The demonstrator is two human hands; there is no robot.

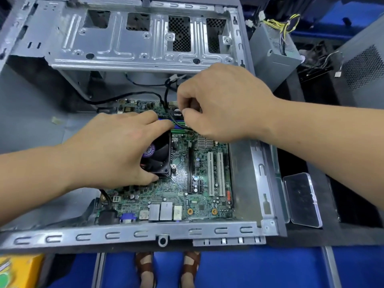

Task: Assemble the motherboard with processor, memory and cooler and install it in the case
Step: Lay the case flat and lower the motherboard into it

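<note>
The green motherboard [176, 194] lies flat inside the open grey case [145, 233]. A black cooler fan [159, 156] with a purple centre label sits on the board. My left hand [116, 146] rests over the fan, its fingers reaching onto the blue and green memory slots [176, 126]. My right hand [220, 104] hovers above the board's far edge and pinches a black cable [172, 117] that runs back into the case. The processor is hidden beneath the cooler.
A metal drive cage [128, 38] spans the case's far side. A grey power supply [274, 53] with yellow and black wires stands at the right. A clear plastic box [303, 198] lies right of the case. A yellow box [18, 269] sits bottom left.
</note>
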